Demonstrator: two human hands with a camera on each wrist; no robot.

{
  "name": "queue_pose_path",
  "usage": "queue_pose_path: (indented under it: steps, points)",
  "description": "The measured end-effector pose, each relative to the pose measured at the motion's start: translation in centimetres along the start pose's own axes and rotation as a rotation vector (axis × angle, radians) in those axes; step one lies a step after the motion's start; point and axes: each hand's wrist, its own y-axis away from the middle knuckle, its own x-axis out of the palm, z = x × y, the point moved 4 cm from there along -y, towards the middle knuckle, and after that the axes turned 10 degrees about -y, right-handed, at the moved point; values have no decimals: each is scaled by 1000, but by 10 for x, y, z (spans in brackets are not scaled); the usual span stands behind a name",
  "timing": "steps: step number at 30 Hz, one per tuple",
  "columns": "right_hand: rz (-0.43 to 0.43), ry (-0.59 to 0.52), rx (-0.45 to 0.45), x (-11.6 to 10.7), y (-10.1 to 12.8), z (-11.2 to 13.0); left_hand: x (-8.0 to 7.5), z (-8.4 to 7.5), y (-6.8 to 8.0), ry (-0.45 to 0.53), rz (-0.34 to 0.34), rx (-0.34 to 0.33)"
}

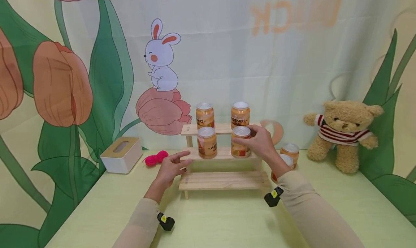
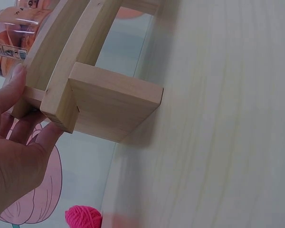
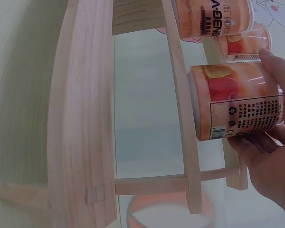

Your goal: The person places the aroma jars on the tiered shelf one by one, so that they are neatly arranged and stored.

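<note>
A three-tier wooden shelf (image 1: 224,181) stands on the table. My right hand (image 1: 260,141) grips an orange can (image 1: 240,152) at the right of the middle tier, thumb on one side and fingers on the other. In the right wrist view the base of this can (image 3: 237,102) is right at the tier's board. To its left on that tier is a second can (image 1: 207,143); two more, a left can (image 1: 205,114) and a right can (image 1: 240,114), stand on the top tier. My left hand (image 2: 19,156) holds the shelf's left end, thumb above and fingers below.
Two more cans (image 1: 290,152) stand on the table right of the shelf, partly behind my right forearm. A teddy bear (image 1: 344,132) sits at the back right. Left of the shelf are pink yarn (image 1: 156,158) and a tissue box (image 1: 121,157). A printed curtain (image 1: 221,60) hangs behind.
</note>
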Motion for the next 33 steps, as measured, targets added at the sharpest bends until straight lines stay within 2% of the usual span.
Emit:
queue_pose_path:
  steps: [6,11,16,19,21,25,28,33]
  points:
    - [6,-15,-1,0,5,-3,0,7,-3,0,-25,9]
    - [-30,-48,19,-6,12,-8,0,9,-4,-15,-35,11]
    - [-73,-65,37,-14,19,-8,0,8,-4,-19,-43,12]
    - [-91,-75,10,-21,24,-7,0,3,0,-17,-39,17]
    - [-100,-70,-6,-25,27,-8,0,-2,3,-16,-29,12]
    - [-112,-37,-28,-33,34,-12,0,-2,2,-11,-19,5]
    - [-121,-13,-47,-40,40,-16,-2,7,-4,-8,-25,6]
    - [-155,40,-68,-55,47,-24,-1,10,-4,-10,-36,16]
